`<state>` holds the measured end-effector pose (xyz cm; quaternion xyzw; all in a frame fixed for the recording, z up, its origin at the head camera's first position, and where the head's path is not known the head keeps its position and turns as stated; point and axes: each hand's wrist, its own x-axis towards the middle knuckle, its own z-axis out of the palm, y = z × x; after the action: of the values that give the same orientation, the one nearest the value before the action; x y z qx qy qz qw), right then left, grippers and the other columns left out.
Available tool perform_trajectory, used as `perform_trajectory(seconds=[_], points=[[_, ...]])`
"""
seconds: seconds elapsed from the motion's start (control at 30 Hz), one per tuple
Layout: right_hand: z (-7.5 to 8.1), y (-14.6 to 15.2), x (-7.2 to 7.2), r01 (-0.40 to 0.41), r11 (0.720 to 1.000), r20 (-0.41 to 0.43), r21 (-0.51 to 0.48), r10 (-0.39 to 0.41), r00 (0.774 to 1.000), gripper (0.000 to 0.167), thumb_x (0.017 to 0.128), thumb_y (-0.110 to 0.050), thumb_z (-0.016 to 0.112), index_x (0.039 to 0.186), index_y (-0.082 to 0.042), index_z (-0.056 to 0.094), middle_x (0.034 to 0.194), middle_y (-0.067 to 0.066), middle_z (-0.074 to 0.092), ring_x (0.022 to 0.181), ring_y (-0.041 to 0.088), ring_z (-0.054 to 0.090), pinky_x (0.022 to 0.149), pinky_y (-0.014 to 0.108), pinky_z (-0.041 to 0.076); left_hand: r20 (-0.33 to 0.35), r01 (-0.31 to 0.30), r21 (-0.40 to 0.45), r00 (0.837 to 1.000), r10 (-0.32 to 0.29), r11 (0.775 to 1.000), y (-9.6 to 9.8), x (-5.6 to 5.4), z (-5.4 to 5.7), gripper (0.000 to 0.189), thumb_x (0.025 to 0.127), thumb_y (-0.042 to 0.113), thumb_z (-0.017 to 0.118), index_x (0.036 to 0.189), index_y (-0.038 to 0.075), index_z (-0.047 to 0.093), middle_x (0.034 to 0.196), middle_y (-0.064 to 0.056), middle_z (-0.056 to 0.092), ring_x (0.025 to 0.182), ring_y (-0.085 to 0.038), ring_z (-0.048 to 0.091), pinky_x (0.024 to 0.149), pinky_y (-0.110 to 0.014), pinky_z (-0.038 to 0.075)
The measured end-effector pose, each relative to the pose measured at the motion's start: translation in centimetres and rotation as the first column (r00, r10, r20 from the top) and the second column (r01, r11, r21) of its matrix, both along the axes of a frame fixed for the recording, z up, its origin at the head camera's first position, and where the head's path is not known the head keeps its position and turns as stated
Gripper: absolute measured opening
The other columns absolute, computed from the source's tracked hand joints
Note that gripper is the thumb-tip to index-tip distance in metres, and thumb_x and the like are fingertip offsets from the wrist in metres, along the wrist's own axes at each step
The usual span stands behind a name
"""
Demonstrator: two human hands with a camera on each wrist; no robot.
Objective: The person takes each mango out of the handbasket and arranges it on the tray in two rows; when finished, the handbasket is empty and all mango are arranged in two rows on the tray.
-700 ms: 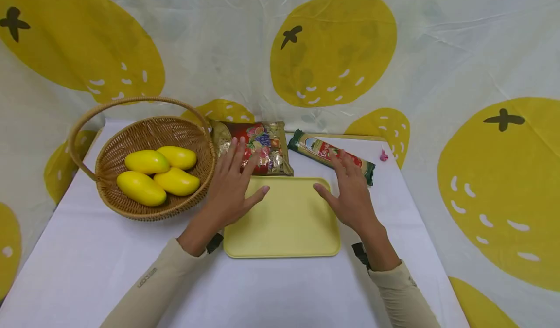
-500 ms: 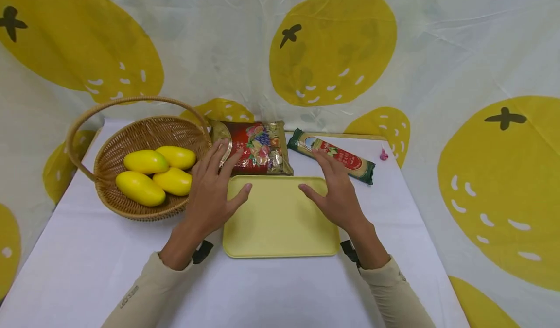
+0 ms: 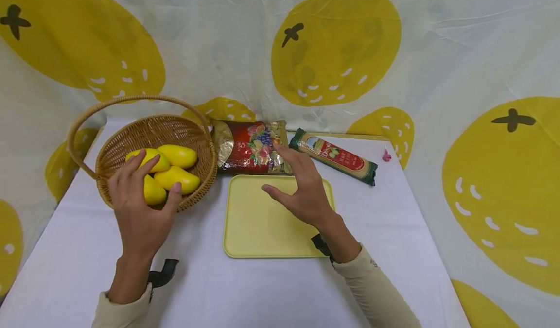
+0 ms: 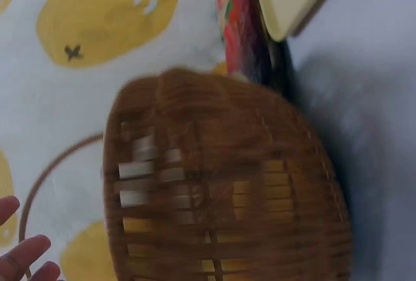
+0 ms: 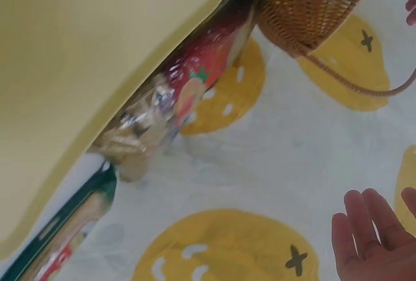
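My left hand (image 3: 142, 216) is over the near side of a wicker basket (image 3: 148, 121), its fingers bent loosely and overlapping the yellow mangoes (image 3: 178, 180) inside. Nothing shows in its grasp. In the left wrist view the basket's woven side (image 4: 214, 144) fills the middle, and a few fingertips (image 4: 29, 252) show at the left edge. My right hand (image 3: 304, 192), thumb apart from the fingers, hovers over a pale yellow tray (image 3: 262, 231) and holds nothing. In the right wrist view its fingers (image 5: 370, 229) appear extended at the lower right.
Behind the tray lies a red and gold bag with fruit pictures (image 3: 247, 148). A long packet with green ends (image 3: 334, 155) lies to its right. A small pink object (image 3: 387, 155) is near the table's right edge. The basket's tall handle (image 3: 140, 97) arches above it.
My left hand has moved left from beside the tray to over the basket. My right hand has shifted left over the tray. Basket, mangoes, tray and packets stay in place.
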<state>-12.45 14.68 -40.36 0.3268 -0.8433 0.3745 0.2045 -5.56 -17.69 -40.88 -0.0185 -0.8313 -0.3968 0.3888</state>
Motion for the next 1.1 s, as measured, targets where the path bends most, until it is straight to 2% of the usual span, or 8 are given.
perform_trajectory(seconds=[0.13, 0.33, 0.5, 0.67, 0.8, 0.87, 0.97, 1.1], points=[[0.1, -1.6, -0.2, -0.050, 0.999, -0.017, -0.021, 0.050, 0.999, 0.088, 0.083, -0.031, 0.092, 0.158, -0.013, 0.050, 0.158, 0.003, 0.057, 0.140, 0.024, 0.055, 0.118, 0.047, 0.045, 0.041, -0.079, 0.049, 0.996, 0.077, 0.996, -2.0, 1.1, -0.2, 0.060, 0.086, 0.028, 0.075, 0.139, 0.003, 0.067, 0.158, -0.016, 0.056, 0.145, -0.041, 0.040, 0.119, -0.051, 0.026], [-0.1, -3.8, -0.5, -0.102, 0.994, -0.041, -0.035, 0.100, 0.994, 0.087, 0.083, -0.033, 0.092, 0.157, -0.014, 0.052, 0.157, 0.004, 0.058, 0.142, 0.022, 0.055, 0.122, 0.044, 0.043, 0.139, -0.184, 0.091, 0.975, 0.171, 0.979, -5.0, 2.4, -1.6, 0.063, 0.084, 0.027, 0.080, 0.144, 0.014, 0.067, 0.164, -0.004, 0.047, 0.152, -0.015, 0.030, 0.123, -0.044, 0.022], [-0.3, -5.6, -0.6, -0.148, 0.988, -0.054, -0.046, 0.145, 0.988, 0.085, 0.083, -0.033, 0.092, 0.155, -0.013, 0.053, 0.153, 0.006, 0.061, 0.142, 0.021, 0.056, 0.125, 0.042, 0.040, 0.238, -0.212, 0.137, 0.955, 0.176, 0.968, -6.8, 2.8, -3.2, 0.068, 0.082, 0.026, 0.084, 0.147, 0.020, 0.065, 0.171, 0.001, 0.033, 0.156, -0.013, 0.018, 0.130, -0.052, 0.015], [-0.2, -7.4, -0.4, -0.186, 0.982, -0.069, -0.039, 0.183, 0.981, 0.086, 0.083, -0.035, 0.092, 0.155, -0.012, 0.053, 0.152, 0.005, 0.062, 0.138, 0.019, 0.058, 0.121, 0.037, 0.044, 0.407, -0.186, 0.265, 0.911, 0.065, 0.946, -8.0, 2.6, -4.2, 0.076, 0.089, 0.022, 0.082, 0.158, 0.030, 0.052, 0.176, 0.009, 0.017, 0.163, -0.012, 0.009, 0.134, -0.059, 0.012], [0.0, -8.7, -0.1, -0.215, 0.976, -0.088, -0.029, 0.211, 0.973, 0.086, 0.083, -0.036, 0.092, 0.155, -0.011, 0.053, 0.152, 0.004, 0.062, 0.137, 0.018, 0.058, 0.120, 0.032, 0.044, 0.494, -0.153, 0.403, 0.867, -0.074, 0.902, -9.1, 2.1, -4.6, 0.084, 0.096, 0.015, 0.076, 0.166, 0.037, 0.034, 0.178, 0.011, 0.011, 0.166, -0.015, 0.010, 0.136, -0.046, 0.016], [0.1, -9.2, 0.0, -0.229, 0.973, -0.091, -0.024, 0.226, 0.970, 0.086, 0.083, -0.036, 0.092, 0.155, -0.011, 0.053, 0.152, 0.005, 0.062, 0.137, 0.018, 0.058, 0.119, 0.030, 0.045, 0.486, -0.123, 0.482, 0.861, -0.148, 0.867, -9.6, 1.9, -4.9, 0.088, 0.098, 0.008, 0.074, 0.168, 0.037, 0.028, 0.178, 0.011, 0.012, 0.165, -0.018, 0.015, 0.134, -0.031, 0.023], [0.3, -9.9, 0.2, -0.244, 0.970, -0.082, -0.014, 0.242, 0.967, 0.086, 0.083, -0.036, 0.092, 0.155, -0.010, 0.052, 0.152, 0.005, 0.062, 0.137, 0.018, 0.058, 0.119, 0.028, 0.044, 0.418, -0.047, 0.588, 0.872, -0.254, 0.807, -10.2, 1.6, -5.5, 0.094, 0.098, -0.001, 0.071, 0.170, 0.033, 0.022, 0.178, 0.008, 0.012, 0.164, -0.022, 0.017, 0.127, -0.015, 0.027], [0.3, -10.8, 0.3, -0.247, 0.969, -0.075, -0.002, 0.246, 0.966, 0.086, 0.083, -0.037, 0.091, 0.155, -0.011, 0.052, 0.153, 0.003, 0.062, 0.135, 0.017, 0.059, 0.116, 0.025, 0.044, 0.335, 0.029, 0.689, 0.874, -0.353, 0.724, -10.4, 1.4, -6.3, 0.098, 0.098, -0.005, 0.068, 0.171, 0.035, 0.015, 0.180, 0.008, 0.003, 0.168, -0.023, 0.004, 0.131, -0.019, 0.019]])
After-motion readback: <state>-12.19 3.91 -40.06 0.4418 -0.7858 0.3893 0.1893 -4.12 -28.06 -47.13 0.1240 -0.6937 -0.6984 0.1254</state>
